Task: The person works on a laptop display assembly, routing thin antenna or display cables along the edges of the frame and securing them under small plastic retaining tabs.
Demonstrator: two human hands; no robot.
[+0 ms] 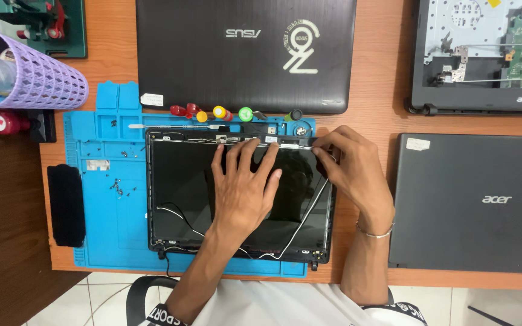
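Observation:
A black laptop screen shell (176,181) lies face up on a blue work mat (104,211), with thin white and black cables running across it. My left hand (243,184) rests flat on the panel, fingers spread and pointing at its top edge. My right hand (351,166) pinches a thin strip or cable (294,145) at the shell's upper right corner. A white cable (309,211) runs down from under that hand toward the bottom edge.
Several screwdrivers (212,113) line the mat's top edge; loose screws (118,187) lie on its left side. A closed black laptop (246,51) sits behind, another (472,202) at the right, an opened one (484,54) at top right. A purple mesh basket (31,75) stands left.

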